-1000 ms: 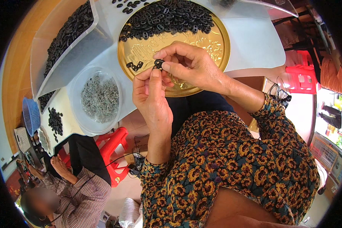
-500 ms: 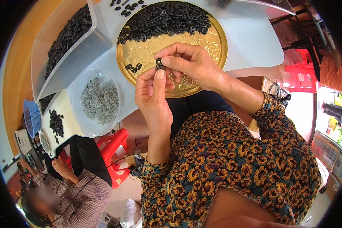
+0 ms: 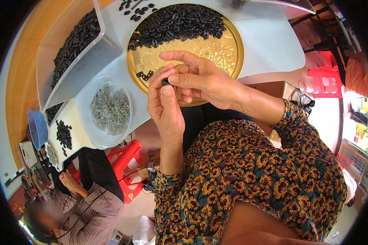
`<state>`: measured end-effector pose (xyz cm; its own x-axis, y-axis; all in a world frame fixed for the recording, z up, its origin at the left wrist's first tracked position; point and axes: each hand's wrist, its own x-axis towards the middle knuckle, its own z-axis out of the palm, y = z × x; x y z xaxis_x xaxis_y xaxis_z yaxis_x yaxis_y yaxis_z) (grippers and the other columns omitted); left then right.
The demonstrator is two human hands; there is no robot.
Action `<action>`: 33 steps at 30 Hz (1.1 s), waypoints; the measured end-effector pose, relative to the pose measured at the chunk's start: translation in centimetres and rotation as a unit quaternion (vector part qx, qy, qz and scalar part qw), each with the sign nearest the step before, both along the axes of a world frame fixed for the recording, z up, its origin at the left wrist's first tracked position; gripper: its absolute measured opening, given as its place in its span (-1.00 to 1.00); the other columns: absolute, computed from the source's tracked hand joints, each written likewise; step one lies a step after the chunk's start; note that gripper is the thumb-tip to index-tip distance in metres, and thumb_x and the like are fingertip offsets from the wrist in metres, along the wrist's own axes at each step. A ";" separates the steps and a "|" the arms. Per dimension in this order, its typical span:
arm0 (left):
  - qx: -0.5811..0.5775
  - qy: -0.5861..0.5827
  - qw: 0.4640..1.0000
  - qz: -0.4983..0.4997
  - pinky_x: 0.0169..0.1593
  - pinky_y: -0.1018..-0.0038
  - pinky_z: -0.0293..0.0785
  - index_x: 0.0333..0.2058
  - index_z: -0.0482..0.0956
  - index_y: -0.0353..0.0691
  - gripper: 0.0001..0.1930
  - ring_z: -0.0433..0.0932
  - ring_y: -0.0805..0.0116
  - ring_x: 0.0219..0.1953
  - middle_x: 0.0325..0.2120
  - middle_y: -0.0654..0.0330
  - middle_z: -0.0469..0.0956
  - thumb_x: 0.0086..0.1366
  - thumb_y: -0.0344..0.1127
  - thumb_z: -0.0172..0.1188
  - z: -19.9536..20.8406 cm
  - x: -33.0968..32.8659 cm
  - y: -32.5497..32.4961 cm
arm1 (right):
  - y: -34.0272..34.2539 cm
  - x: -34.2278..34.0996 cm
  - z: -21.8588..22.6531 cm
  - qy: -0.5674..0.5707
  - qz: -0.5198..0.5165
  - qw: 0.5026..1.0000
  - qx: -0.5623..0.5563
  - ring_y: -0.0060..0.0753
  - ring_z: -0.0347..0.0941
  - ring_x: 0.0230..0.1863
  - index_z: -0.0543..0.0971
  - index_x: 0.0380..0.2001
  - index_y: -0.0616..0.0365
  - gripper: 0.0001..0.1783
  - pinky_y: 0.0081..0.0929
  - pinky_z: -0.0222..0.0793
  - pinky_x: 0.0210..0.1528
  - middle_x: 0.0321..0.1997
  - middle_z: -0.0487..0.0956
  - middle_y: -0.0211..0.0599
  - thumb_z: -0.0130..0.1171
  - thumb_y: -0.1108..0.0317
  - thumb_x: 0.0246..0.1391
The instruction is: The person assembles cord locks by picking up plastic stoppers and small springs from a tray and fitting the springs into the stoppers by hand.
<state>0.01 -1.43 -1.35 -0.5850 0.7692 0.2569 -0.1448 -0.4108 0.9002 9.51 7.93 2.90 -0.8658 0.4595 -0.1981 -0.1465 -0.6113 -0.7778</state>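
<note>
A small black oval piece point(image 3: 165, 81) with a hole in it is pinched between my hands over the near edge of a round gold tray point(image 3: 240, 61). My left hand point(image 3: 166, 110) has its thumb against the piece, and its fingers curl behind. From the right, my right hand point(image 3: 204, 79) presses its thumb at the piece's side, with the index finger stretched out past it. My fingers hide part of the piece. Many black oval two-holed pieces point(image 3: 180, 26) are heaped at the tray's far side, and several black bits point(image 3: 144, 76) lie at its left.
Left of the tray stand a clear round tub point(image 3: 129, 118) of small silvery metal parts and a clear bin point(image 3: 104, 34) of black pieces. More black pieces point(image 3: 63, 134) lie near a blue basket point(image 3: 37, 128). A seated co-worker point(image 3: 90, 208) is at lower left, beside a red stool point(image 3: 124, 163).
The black piece has come slightly down and left in my fingers and shows less. My right index finger has straightened away from it.
</note>
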 end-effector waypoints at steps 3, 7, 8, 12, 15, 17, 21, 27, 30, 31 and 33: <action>0.022 -0.011 1.000 0.014 0.08 0.40 0.39 -0.02 0.42 -0.39 -0.62 0.47 0.30 -0.03 -0.04 -0.02 0.48 0.42 -0.14 0.00 -0.2 0.3 0.1 | -1.1 0.0 0.5 0.010 -0.009 0.998 -0.054 -0.65 0.34 -0.44 0.15 0.29 0.15 -0.37 -0.64 0.38 -0.34 -0.35 0.43 -0.48 0.12 0.35 0.22; 0.039 -0.003 0.999 0.026 0.11 0.39 0.38 -0.09 0.44 -0.39 -0.68 0.47 0.28 -0.01 -0.06 -0.03 0.50 0.41 -0.19 0.01 -0.4 0.1 0.2 | -2.0 -0.2 0.4 0.024 -0.038 0.994 -0.102 -0.68 0.36 -0.32 0.19 0.25 0.15 -0.38 -0.59 0.40 -0.24 -0.26 0.41 -0.49 0.17 0.31 0.19; 0.043 -0.008 0.999 0.024 0.11 0.39 0.37 -0.10 0.44 -0.39 -0.68 0.47 0.29 -0.02 -0.07 -0.03 0.50 0.42 -0.19 0.00 -0.3 0.1 0.2 | -2.2 -0.3 0.4 0.025 -0.038 0.994 -0.101 -0.68 0.36 -0.32 0.19 0.25 0.15 -0.38 -0.59 0.40 -0.24 -0.26 0.41 -0.49 0.17 0.31 0.19; 0.047 -0.017 0.999 0.020 0.12 0.39 0.36 -0.11 0.44 -0.38 -0.69 0.48 0.29 -0.03 -0.08 -0.03 0.50 0.43 -0.19 -0.03 0.1 0.1 0.3 | -2.7 -0.6 0.0 0.036 -0.063 0.992 -0.101 -0.71 0.36 -0.33 0.21 0.25 0.11 -0.41 -0.61 0.39 -0.22 -0.27 0.41 -0.52 0.15 0.32 0.21; 0.041 -0.056 0.997 0.019 0.09 0.44 0.37 -0.17 0.46 -0.37 -0.73 0.47 0.35 -0.06 -0.14 0.06 0.50 0.41 -0.23 0.02 0.5 0.1 0.4 | -3.0 -0.8 -0.2 0.047 -0.075 0.992 -0.091 -0.72 0.36 -0.33 0.22 0.24 0.10 -0.43 -0.63 0.39 -0.20 -0.27 0.41 -0.53 0.13 0.33 0.22; 0.030 -0.069 0.997 0.027 0.09 0.44 0.38 -0.16 0.47 -0.38 -0.71 0.48 0.33 -0.06 -0.12 0.03 0.51 0.41 -0.21 0.03 0.6 0.1 0.3 | -3.0 -0.8 -0.2 0.053 -0.077 0.992 -0.085 -0.73 0.36 -0.34 0.22 0.24 0.09 -0.44 -0.64 0.39 -0.19 -0.26 0.41 -0.54 0.13 0.32 0.22; 0.033 -0.101 0.994 -0.010 0.10 0.42 0.38 -0.13 0.48 -0.38 -0.67 0.48 0.29 -0.02 -0.07 -0.01 0.50 0.41 -0.16 0.03 0.3 -0.6 0.3 | -2.4 -0.3 0.1 0.017 -0.062 0.996 -0.066 -0.71 0.42 -0.32 0.21 0.26 0.08 -0.42 -0.66 0.42 -0.22 -0.28 0.45 -0.52 0.12 0.27 0.24; 0.013 -0.102 0.994 -0.037 0.08 0.36 0.45 -0.05 0.45 -0.36 -0.45 0.48 0.17 0.03 -0.04 -0.07 0.50 0.39 0.11 -0.06 0.1 -0.6 0.3 | -1.8 0.1 0.3 0.003 -0.056 0.997 -0.049 -0.64 0.48 -0.39 0.19 0.26 0.21 -0.33 -0.69 0.42 -0.34 -0.37 0.54 -0.40 0.21 0.25 0.17; 0.038 -0.182 0.980 -0.069 0.01 0.39 0.48 -0.03 0.45 -0.34 -0.42 0.48 0.16 0.04 -0.04 -0.07 0.50 0.39 0.15 -0.11 -0.1 -0.7 0.5 | -1.5 0.2 0.4 -0.010 -0.056 0.998 -0.036 -0.66 0.48 -0.39 0.20 0.27 0.17 -0.35 -0.69 0.43 -0.33 -0.38 0.55 -0.43 0.19 0.27 0.18; 0.039 -0.189 0.979 -0.071 -0.02 0.41 0.48 -0.02 0.44 -0.34 -0.41 0.48 0.17 0.03 -0.04 -0.08 0.50 0.39 0.16 -0.12 0.0 -0.6 0.6 | -1.4 0.2 0.4 -0.021 -0.055 0.998 -0.030 -0.68 0.48 -0.38 0.20 0.28 0.13 -0.36 -0.69 0.44 -0.30 -0.38 0.55 -0.45 0.17 0.28 0.20; 0.043 -0.195 0.977 -0.076 -0.04 0.43 0.49 -0.01 0.43 -0.34 -0.40 0.48 0.18 0.02 -0.04 -0.08 0.50 0.39 0.17 -0.13 0.2 -0.5 0.6 | -1.4 0.0 -0.2 -0.014 -0.069 0.997 -0.020 -0.68 0.48 -0.40 0.20 0.26 0.20 -0.35 -0.71 0.41 -0.35 -0.38 0.56 -0.44 0.20 0.27 0.18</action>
